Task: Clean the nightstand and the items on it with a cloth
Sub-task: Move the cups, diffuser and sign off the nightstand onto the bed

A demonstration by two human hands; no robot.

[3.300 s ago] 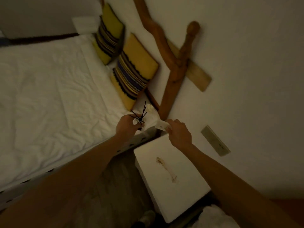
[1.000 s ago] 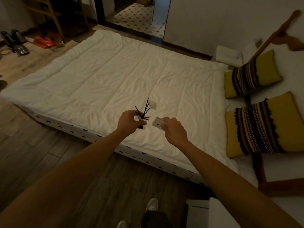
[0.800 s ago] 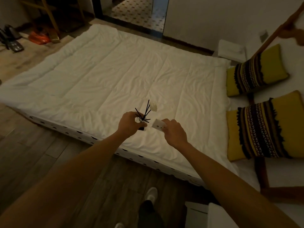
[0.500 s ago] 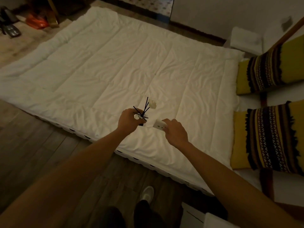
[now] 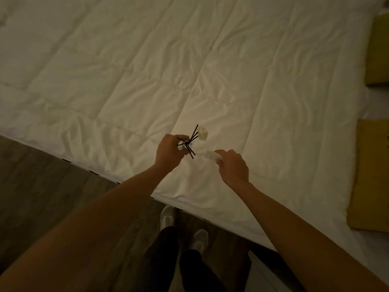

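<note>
My left hand (image 5: 168, 153) grips a small reed diffuser (image 5: 188, 142), a little pale bottle with several black sticks and a white flower-like piece (image 5: 202, 133) at the top. My right hand (image 5: 232, 167) pinches a small white flat object (image 5: 211, 158); I cannot tell what it is. Both hands hover close together over the near edge of the white quilted bed (image 5: 210, 60). A pale corner at the bottom right looks like the nightstand (image 5: 257, 275), mostly hidden by my right arm.
Two yellow cushions (image 5: 376, 175) lie along the right edge of the bed. Dark wooden floor (image 5: 42, 186) runs along the bed's near side. My legs and white shoes (image 5: 167, 216) stand right at the bed edge.
The view has swung from the nightstand to the bed, then tilted down and closer to it. Both hands keep their objects and stay side by side over the quilt's near edge.
</note>
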